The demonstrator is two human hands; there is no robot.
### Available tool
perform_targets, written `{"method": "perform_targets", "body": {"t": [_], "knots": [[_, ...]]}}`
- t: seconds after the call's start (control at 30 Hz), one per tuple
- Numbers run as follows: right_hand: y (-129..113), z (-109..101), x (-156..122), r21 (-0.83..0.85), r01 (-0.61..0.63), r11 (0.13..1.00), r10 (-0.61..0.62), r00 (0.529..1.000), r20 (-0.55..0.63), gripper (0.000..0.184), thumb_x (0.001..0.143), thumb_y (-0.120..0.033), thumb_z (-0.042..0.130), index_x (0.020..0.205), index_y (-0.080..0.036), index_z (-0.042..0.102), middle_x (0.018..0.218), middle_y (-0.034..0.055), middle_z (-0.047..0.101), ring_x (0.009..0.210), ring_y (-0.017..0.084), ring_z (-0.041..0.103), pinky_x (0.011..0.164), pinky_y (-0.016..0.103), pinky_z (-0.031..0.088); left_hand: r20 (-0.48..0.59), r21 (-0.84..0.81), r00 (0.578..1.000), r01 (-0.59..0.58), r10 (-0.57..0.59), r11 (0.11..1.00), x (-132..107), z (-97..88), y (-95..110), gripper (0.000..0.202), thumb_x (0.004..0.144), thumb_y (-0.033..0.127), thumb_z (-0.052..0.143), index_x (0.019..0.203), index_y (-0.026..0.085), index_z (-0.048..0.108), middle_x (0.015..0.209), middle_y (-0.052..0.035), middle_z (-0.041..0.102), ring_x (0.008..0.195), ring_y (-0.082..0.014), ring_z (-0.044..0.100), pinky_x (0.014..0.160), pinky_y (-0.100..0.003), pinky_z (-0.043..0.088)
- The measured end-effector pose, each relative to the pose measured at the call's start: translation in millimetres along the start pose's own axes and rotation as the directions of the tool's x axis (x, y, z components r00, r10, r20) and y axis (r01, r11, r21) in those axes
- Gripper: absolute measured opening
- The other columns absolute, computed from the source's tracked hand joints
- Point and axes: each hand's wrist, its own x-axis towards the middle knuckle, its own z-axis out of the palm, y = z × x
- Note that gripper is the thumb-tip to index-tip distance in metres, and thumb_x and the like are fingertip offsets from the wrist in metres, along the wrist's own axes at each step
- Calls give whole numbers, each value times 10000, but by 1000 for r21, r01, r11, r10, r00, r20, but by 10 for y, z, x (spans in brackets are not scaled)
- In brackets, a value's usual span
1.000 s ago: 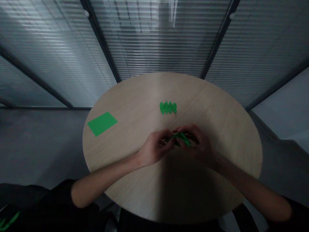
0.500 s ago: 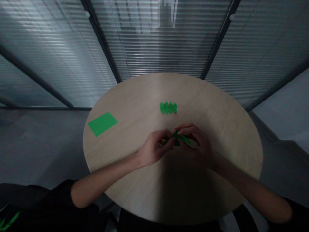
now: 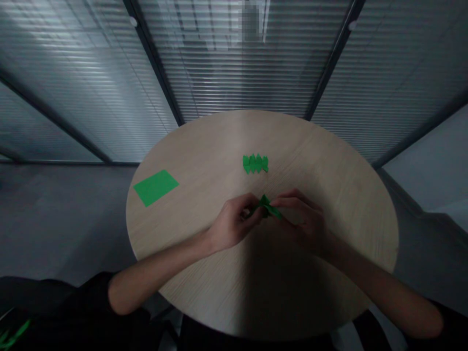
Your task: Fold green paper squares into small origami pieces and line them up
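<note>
Both my hands meet over the middle of a round wooden table (image 3: 329,161). My left hand (image 3: 234,224) and my right hand (image 3: 303,219) each pinch one end of a small folded green paper piece (image 3: 268,206), held just above the tabletop. Fingers of both hands are curled round it. A row of several folded green paper pieces (image 3: 255,164) lies on the table a short way beyond my hands.
A flat green paper sheet (image 3: 156,187) lies near the table's left edge. Slatted blinds and dark window frames stand behind the table. Green paper bits (image 3: 10,334) show at the bottom left corner, off the table.
The folded piece between my fingers has shifted slightly up and left, and my right fingers have slid along it. The pieces lying on the table have not moved.
</note>
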Motion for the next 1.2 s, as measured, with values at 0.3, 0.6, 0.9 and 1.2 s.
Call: {"method": "perform_targets", "body": {"t": [0.3,0.6,0.9,1.2], "knots": [[-10,-7,-7,-38,13,999,-13,1000,5,233,938,-126,677,1145,-232,679,1008,50,668,881,175,681,771,301,596,-26,31,999,-41,42,999,-12,-3,3,206,963,294,569,805,163,589,670,1,601,607,-110,553,537,-238,431],[-28,-13,7,-76,76,994,-76,997,7,250,940,-132,678,1159,-253,683,964,38,676,818,172,690,705,294,593,-34,42,997,-64,65,997,-11,-5,6,201,953,255,568,769,179,543,644,30,538,592,-98,494,527,-229,381],[-12,-14,-46,-66,43,997,-43,999,3,268,944,-123,674,1178,-253,675,998,44,706,856,176,709,742,306,611,-19,-35,1000,13,-13,999,-1,9,7,220,978,306,576,806,168,579,657,8,592,584,-100,533,505,-218,406],[-5,0,-46,-56,14,998,-16,999,-44,285,931,-130,697,1179,-270,677,979,32,723,838,179,723,717,314,629,42,-153,998,47,-41,987,-8,19,21,224,1015,302,559,862,147,612,647,7,607,552,-88,558,489,-196,417]]}}
